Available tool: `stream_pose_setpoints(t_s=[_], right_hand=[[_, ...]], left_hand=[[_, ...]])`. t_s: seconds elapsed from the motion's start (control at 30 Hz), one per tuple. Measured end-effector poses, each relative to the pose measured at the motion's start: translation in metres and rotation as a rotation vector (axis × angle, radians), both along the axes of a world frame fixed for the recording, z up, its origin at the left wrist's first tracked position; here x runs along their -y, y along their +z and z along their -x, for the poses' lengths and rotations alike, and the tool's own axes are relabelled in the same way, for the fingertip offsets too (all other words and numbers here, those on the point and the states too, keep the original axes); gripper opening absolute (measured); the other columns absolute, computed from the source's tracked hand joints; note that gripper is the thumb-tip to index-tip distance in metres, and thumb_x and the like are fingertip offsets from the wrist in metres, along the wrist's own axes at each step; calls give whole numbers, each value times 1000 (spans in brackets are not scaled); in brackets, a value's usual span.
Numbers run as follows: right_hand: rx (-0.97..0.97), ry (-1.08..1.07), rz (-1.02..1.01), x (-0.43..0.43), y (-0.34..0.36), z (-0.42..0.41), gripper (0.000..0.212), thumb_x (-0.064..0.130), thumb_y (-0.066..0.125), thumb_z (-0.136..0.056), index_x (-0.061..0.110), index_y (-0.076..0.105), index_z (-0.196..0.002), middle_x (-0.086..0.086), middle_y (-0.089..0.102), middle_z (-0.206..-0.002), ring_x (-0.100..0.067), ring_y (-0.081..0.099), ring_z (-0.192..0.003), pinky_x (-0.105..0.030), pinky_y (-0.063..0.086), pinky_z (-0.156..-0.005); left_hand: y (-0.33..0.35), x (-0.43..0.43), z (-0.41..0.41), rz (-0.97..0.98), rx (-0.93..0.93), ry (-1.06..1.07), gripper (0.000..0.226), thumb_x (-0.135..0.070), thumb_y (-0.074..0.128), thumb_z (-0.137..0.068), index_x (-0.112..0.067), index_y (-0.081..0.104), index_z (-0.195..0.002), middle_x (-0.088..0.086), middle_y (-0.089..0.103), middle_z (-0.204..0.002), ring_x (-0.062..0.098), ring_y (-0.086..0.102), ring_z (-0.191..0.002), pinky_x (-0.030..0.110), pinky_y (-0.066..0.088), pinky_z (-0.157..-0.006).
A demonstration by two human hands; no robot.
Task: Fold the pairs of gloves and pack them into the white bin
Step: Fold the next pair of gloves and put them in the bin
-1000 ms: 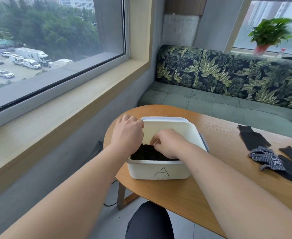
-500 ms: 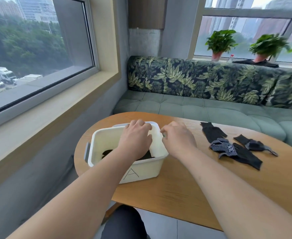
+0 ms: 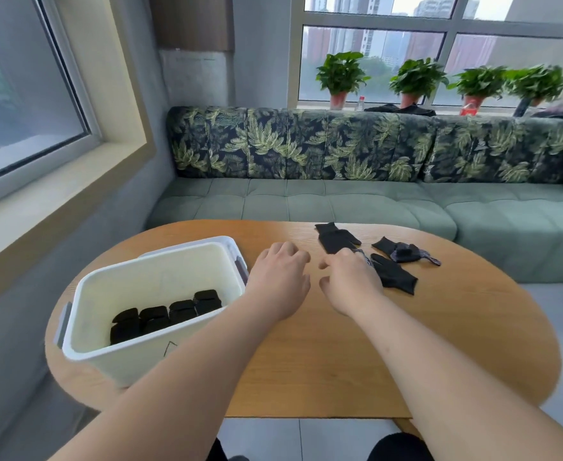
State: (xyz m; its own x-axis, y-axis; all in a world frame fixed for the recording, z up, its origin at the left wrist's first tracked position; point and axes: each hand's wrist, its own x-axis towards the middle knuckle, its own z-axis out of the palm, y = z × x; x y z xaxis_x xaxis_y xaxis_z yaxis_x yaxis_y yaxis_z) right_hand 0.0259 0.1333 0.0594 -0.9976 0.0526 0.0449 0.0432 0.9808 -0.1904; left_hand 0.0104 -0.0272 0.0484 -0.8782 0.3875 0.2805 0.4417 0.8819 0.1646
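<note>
Black knit, folded: four glove bundles (image 3: 168, 312) lie in a row along the near wall inside the white bin (image 3: 83, 294). The bin stands at the left end of the wooden worktop (image 3: 323, 361).

Black knit, loose: the unfolded gloves lie on the far side of the worktop, well apart from the bin.
- A flat glove (image 3: 335, 239) lies farthest back.
- A second flat glove (image 3: 394, 277) lies nearer me.
- A crumpled glove (image 3: 403, 252) showing a grey patterned side lies to the right.

Left hand (image 3: 281, 281): over bare worktop just right of the bin, fingers loosely curled, holding nothing.

Right hand (image 3: 351, 284): just beside the left hand, thumb spread, fingers bent down over the near edge of the loose gloves. I see no grip. Its fingertips are hidden, so I cannot tell whether they touch cloth.

Handling, my judgement:
- The gloves are light and limp, and will drape and bunch rather than keep a shape.
- The patterned palm side is probably grippy and may drag on the wood.
- I would pinch a glove at the cuff, through both layers, and flatten it with the other palm.
- A folded bundle may spring open, so I would keep it squeezed until it is wedged beside the row.

Behind the worktop: a green sofa (image 3: 340, 207) and potted plants (image 3: 340, 74).
</note>
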Motion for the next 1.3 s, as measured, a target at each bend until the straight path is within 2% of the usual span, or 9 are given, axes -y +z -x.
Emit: stream_pose_setpoints(t_s=[0.3,0.47,0.63,0.73,0.87,0.97,1.1,1.2,1.3], right_hand=[[55,-132,40,-56,-34,0,39,37,59,-101,34,63,-140,-4,54,-141,-30,46,-132,-42,49,-103],[83,-191,70,-80,-59,7,50,34,61,-103,30,50,-151,-4,45,-153,-31,43,-137,-46,50,-106],[126,-226,107,-97,-83,19,64,32,57,-106,29,31,-164,-6,20,-175,-33,28,-155,-47,37,-122],[143,-231,95,-107,-99,28,66,36,53,-109,27,23,-167,-6,12,-178,-31,19,-161,-47,29,-127],[149,-252,76,-116,-128,37,69,44,45,-111,27,14,-170,-4,3,-180,-30,6,-165,-47,20,-131],[133,-259,54,-113,-145,36,69,48,38,-112,29,7,-171,-7,-6,-180,-31,-4,-165,-49,9,-133],[66,-240,30,-105,-161,44,62,44,30,-112,29,14,-170,-4,-1,-180,-29,-8,-165,-49,0,-134],[27,-210,3,-104,-166,45,62,42,28,-111,27,19,-170,2,9,-179,-26,-5,-166,-48,3,-134],[4,-191,-11,-104,-167,43,62,41,27,-110,25,21,-170,6,13,-178,-22,-3,-166,-48,5,-134]], left_hand=[[-32,-57,14,64,86,-98,42,-39,53,-105,-23,55,-145,1,52,-148,27,47,-137,39,36,-117],[-54,-76,26,85,151,-129,48,-39,52,-106,-24,48,-151,2,43,-160,27,42,-145,41,33,-120],[-75,-95,39,65,184,-160,54,-37,52,-107,-24,39,-157,0,34,-168,24,32,-153,41,30,-122],[-91,-109,52,57,214,-180,61,-39,52,-107,-22,32,-162,2,24,-174,24,23,-159,41,27,-126],[-115,-125,69,54,273,-186,75,-43,47,-110,-16,13,-170,6,5,-179,25,8,-165,41,17,-132],[-129,-131,74,58,275,-218,76,-43,42,-112,-15,3,-171,3,-1,-180,21,1,-166,40,12,-134],[-149,-129,85,63,279,-243,71,-38,35,-112,-16,3,-172,2,2,-180,17,1,-166,39,10,-134],[-159,-122,90,66,248,-242,69,-43,31,-113,-16,9,-172,1,10,-180,15,3,-166,39,4,-134],[-161,-118,91,89,195,-241,70,-51,20,-109,-18,17,-171,0,20,-177,17,12,-165,41,6,-134]])
